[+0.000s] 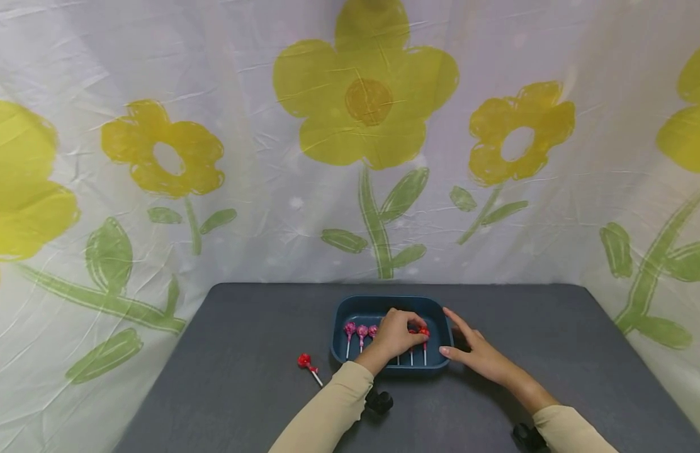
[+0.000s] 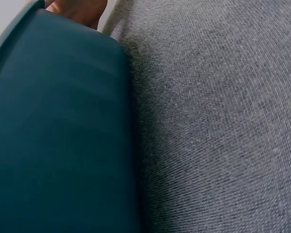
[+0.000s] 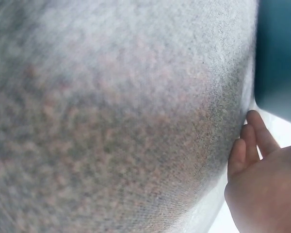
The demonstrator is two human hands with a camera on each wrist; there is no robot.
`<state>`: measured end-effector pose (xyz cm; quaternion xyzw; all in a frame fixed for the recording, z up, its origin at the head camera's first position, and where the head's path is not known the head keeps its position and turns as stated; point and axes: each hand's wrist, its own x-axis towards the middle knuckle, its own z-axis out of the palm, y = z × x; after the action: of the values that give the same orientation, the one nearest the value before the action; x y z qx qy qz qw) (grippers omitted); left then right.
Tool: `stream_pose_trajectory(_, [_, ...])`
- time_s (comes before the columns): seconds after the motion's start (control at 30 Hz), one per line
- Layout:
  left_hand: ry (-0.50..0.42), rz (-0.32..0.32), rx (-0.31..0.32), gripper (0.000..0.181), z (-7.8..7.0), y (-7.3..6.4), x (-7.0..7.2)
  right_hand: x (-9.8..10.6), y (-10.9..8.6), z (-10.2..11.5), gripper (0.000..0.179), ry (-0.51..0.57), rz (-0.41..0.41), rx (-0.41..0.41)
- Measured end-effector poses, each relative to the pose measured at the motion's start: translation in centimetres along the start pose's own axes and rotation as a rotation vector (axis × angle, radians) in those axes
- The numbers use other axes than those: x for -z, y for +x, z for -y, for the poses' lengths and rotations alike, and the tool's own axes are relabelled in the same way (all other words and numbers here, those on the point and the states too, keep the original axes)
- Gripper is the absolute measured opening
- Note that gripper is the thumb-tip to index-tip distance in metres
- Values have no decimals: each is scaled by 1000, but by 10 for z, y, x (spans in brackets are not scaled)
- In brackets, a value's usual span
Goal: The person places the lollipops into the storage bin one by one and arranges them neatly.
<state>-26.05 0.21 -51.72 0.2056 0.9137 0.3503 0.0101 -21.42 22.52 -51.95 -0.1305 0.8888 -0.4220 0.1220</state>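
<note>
My left hand (image 1: 396, 332) reaches over the near rim into a dark blue tray (image 1: 350, 304). Its thumb and fingers pinch the wrapped head of a red lollipop (image 1: 425, 353) at the right end of a row. Pink lollipops (image 1: 350, 328) with white sticks lie at the row's left end; the hand covers the middle of it. At the tray's right end, my right hand (image 1: 479, 357) has thumb and fingers spread, fingertips right at the rim. In the right wrist view, that hand (image 3: 266, 179) is beside the tray's wall (image 3: 281, 63).
Another red lollipop (image 1: 304, 360) lies on the dark grey table (image 1: 259, 340), left of the tray, its stick end near the left sleeve (image 1: 333, 402). Behind the table hangs a white cloth (image 1: 259, 207) with yellow flowers. Black wrist devices (image 1: 379, 401) sit under both forearms.
</note>
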Motion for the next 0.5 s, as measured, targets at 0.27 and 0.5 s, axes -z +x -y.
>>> stream_pose_trajectory(0.27, [36,5,25,19,0,0,-2,-1,1,-2,82,0,0,-3])
stream_pose_trajectory(0.5, [65,13,40,18,-1,0,-2,0,1,-2,82,0,1,-8])
